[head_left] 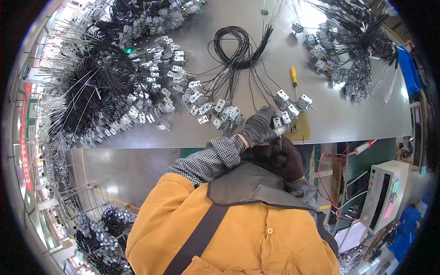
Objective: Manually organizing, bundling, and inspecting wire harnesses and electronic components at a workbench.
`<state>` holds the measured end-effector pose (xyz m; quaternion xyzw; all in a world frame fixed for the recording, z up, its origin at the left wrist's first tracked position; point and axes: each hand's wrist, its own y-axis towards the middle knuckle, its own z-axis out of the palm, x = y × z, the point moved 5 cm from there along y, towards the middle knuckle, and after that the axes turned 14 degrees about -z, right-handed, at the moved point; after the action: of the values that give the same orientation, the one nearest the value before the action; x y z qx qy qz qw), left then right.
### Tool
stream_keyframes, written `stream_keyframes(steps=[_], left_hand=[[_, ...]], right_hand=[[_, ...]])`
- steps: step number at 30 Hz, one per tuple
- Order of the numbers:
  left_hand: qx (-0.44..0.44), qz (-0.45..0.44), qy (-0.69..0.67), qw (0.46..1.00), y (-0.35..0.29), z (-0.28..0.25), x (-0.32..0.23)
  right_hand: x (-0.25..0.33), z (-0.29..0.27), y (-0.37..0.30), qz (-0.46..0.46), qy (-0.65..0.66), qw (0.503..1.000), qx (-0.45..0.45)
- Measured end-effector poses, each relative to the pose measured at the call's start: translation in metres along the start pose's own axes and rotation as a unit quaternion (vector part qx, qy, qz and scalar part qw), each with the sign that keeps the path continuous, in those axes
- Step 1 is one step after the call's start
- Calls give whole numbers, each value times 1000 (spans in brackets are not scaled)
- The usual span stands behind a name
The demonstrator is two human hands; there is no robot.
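So, clocking from the left hand (259, 126) in ribbed grey knit: a silvery, boxy metal unit (277, 122) is sitting at 3 o'clock, black wires (233, 50) are coiling between 11 and 12, a yellow-handled screwdriver (294, 75) is lying at 1. The unit's pale face is pointing up; I'm not making out its long axis. Left fingers are curling against it, can't tell if gripping. The dark-gloved right hand (292, 160) is bending around 4:30, grip hidden.
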<state>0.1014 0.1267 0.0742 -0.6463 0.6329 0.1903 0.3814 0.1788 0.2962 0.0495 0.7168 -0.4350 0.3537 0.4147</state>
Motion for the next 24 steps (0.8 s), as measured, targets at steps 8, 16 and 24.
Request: stream_keyframes(steps=[8,16,24], left_hand=[[80,-125,-11,989,11,3,-5],[41,-18,-223,974,9,14,-15],[-37,112,356,927,-30,-117,-15]], right_hand=[[34,-13,30,53,-117,990,57],[10,4,3,150,279,948,-44],[7,8,-2,254,405,876,-58]])
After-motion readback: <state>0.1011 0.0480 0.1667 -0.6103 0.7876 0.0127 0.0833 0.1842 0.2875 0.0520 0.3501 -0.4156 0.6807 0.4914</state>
